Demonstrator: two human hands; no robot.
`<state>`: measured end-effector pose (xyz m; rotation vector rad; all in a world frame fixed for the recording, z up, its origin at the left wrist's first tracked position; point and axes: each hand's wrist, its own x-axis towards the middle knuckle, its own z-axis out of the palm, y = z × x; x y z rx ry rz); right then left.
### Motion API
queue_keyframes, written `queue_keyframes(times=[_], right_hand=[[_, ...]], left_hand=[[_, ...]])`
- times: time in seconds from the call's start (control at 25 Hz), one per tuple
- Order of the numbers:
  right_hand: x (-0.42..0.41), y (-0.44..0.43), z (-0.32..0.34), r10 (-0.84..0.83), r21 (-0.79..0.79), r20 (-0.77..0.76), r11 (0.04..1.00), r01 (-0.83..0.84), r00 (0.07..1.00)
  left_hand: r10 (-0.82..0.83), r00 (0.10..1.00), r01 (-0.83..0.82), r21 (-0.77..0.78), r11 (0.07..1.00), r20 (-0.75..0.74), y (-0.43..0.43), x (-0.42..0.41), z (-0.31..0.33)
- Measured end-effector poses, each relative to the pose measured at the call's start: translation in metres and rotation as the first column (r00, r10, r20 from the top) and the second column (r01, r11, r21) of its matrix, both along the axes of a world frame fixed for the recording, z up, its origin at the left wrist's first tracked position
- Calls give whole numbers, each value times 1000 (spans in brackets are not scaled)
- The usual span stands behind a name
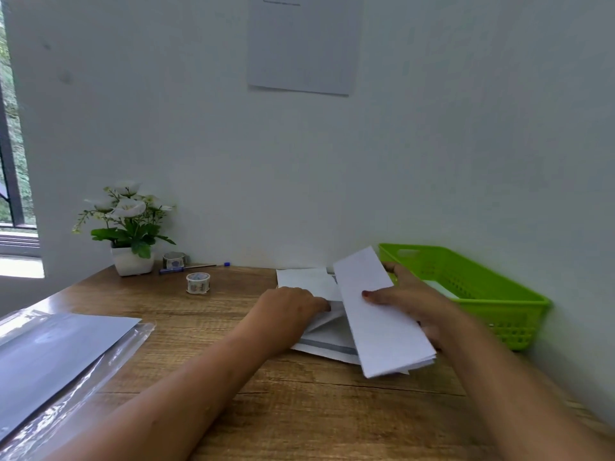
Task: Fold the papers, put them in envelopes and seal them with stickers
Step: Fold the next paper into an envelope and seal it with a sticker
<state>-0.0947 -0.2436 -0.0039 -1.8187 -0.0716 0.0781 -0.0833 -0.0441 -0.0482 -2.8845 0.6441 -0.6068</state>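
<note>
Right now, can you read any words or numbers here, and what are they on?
Sheet on the wall: two short printed lines at its top, too blurred to read.
Nearer sticker roll: coloured pictures, no letters that I can make out.
Folded paper: no writing shows.
So nothing can be read.

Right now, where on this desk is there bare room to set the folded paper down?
Most room: the bare wood of the desk nearest you, in front of the envelopes. A smaller patch lies between the sticker roll and the envelopes. Crowded: the plastic sleeve of paper at left, the green basket at right.
</note>
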Motion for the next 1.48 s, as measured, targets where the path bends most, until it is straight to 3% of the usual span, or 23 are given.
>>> queue_keyframes(times=[0.12,0.16,0.28,0.4,0.52,0.68,0.88,1.08,1.48], right_hand=[[-3,-20,18,62,-385,77,922,-28,995],[-1,-28,21,137,-417,73,904,-95,988],[-6,-37,22,314,-251,-25,917,-310,949],[-10,-40,20,427,-236,-58,872,-428,902],[-18,-44,21,466,-111,-137,870,-481,874],[-13,-44,16,548,-40,-195,825,-564,814],[-9,-40,7,540,-126,-213,811,-571,814],[-3,-48,3,598,-27,-229,785,-619,769],[-22,-45,13,614,14,-249,775,-632,749]], left_hand=[[-27,997,22,-74,997,-67,7,2,-3],[-47,995,36,-112,993,-91,8,2,-3],[-92,984,56,-230,972,-150,11,4,-1],[-137,973,70,-330,941,-185,9,6,-3],[-195,966,87,-499,862,-170,7,6,-4],[-177,979,83,-595,799,-101,7,6,-4],[-223,973,153,-575,804,-53,8,5,-5],[-232,972,203,-613,763,33,6,1,-2],[-188,982,172,-470,866,11,0,-5,6]])
